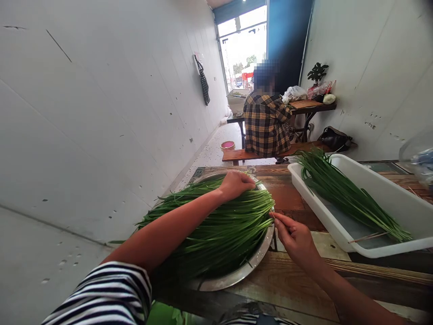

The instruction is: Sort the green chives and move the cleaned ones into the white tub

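A wide metal basin [259,262] holds a big heap of garlic chives [223,225], their pale stem ends pointing right. Above the far side of the heap, my left hand [237,184] is closed in a pinch, with a few stem ends showing just past its fingertips. My right hand [296,237] is at the basin's right rim. Its thumb and forefinger pinch a thin skewer beside the stem ends; most of the skewer is hidden. To the right, a white plastic tray [320,212] holds a bundle of garlic chives [352,198] and thin skewers [368,237].
Basin and tray stand on a wooden plank table [287,271]. Beyond it, a person in a plaid shirt [265,122] sits on a bench [237,155] with a black bag [336,137]. A clear plastic item [419,153] is at far right, a wall close at left.
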A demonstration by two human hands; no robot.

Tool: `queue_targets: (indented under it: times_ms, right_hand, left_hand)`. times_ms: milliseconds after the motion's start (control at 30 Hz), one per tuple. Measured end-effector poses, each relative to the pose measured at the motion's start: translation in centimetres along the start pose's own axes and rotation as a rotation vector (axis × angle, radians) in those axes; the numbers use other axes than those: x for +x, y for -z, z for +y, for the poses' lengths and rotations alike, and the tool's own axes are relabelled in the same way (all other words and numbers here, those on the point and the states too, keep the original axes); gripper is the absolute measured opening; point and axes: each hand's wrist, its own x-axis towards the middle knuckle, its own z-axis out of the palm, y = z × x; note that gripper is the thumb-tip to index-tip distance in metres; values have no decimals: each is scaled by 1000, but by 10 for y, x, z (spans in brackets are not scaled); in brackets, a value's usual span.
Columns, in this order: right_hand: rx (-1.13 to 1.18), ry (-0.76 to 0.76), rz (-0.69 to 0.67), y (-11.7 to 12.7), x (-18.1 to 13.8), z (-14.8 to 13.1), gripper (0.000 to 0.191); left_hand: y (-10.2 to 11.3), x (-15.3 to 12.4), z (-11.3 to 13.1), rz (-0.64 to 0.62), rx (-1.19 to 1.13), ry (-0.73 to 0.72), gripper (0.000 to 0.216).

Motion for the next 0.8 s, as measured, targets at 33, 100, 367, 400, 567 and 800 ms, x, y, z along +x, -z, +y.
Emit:
queue_targets:
  times_ms: [33,100,367,400,567,800]
  right_hand:
    - [-1,-2,3,0,0,-1,40]
    - [-3,-4,14,-1,0,-2,40]
    - [-21,26,56,-3,0,1,39]
    - [-36,36,56,-3,0,2,39]
    - [-73,82,68,-1,0,4,37]
    - [-76,122,78,0,1,1,34]
  left_hand:
    - [0,-1,1,5,17,-7,18]
    - [-1,-2,4,15,50,-15,17]
    - [8,-16,18,-68,55,-53,18]
    - [12,-17,19,-90,48,-62,20]
    - [19,-15,11,-166,112,-7,32]
    - [7,-14,5,-139,-45,8,30]
